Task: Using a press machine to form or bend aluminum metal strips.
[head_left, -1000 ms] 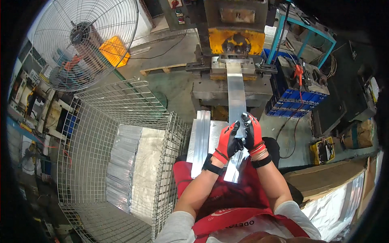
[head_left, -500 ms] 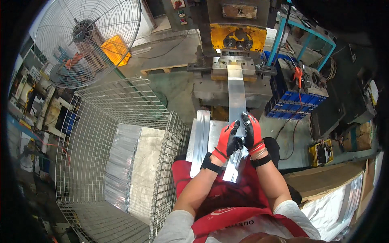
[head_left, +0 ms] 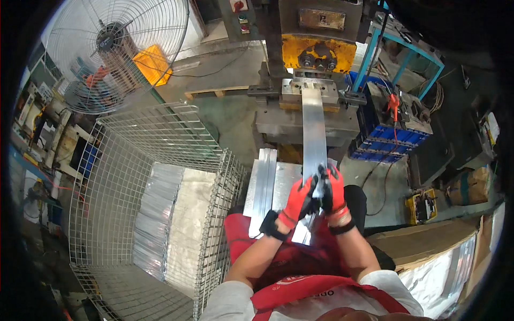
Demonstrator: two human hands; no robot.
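A long flat silvery metal strip (head_left: 315, 128) runs from my hands to the die block (head_left: 292, 91) of a press, its far end at the die. Both hands wear red gloves with black palms and fingers. My left hand (head_left: 296, 202) closes on the near end from the left, my right hand (head_left: 334, 192) from the right; some fingertips are hidden. Below them, another shiny metal piece (head_left: 303, 235) shows over my red apron. Left of my hands, long metal profiles (head_left: 263, 187) lie on a pale flat surface (head_left: 287, 179).
A wire mesh basket (head_left: 155, 117) with bundled metal strips (head_left: 155, 214) stands at left, below a large fan (head_left: 110, 40). The press (head_left: 292, 51) is straight ahead. Blue crates (head_left: 383, 142) stand to its right. An open cardboard box (head_left: 428, 241) is at lower right.
Both hands have come slightly closer to me along with the near part of the strip. Its far end stays at the die. The view has shifted a little.
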